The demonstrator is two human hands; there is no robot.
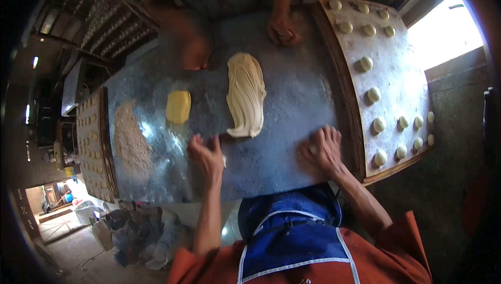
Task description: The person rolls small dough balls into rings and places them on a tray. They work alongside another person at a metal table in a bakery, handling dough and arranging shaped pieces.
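Observation:
A long, ridged slab of pale dough (pixel 245 93) lies on the dark worktable, between me and a co-worker. My left hand (pixel 207 156) rests near the slab's lower left, thumb and fingers apart. Beside its palm shows a small white bit (pixel 224 162), probably dough, partly hidden. My right hand (pixel 326 151) is bent down onto the tabletop at the right. A small pale lump of dough (pixel 313 150) shows at its thumb side, where motion blurs the picture. To the left of the slab sits a yellow block (pixel 178 107), like butter or margarine.
A flour heap (pixel 131 140) spreads over the table's left part. Boards with dough balls stand at the right (pixel 389 83) and left (pixel 94 146). Across the table, a co-worker's blurred hand (pixel 195 54) and another hand (pixel 283 28) reach over the surface.

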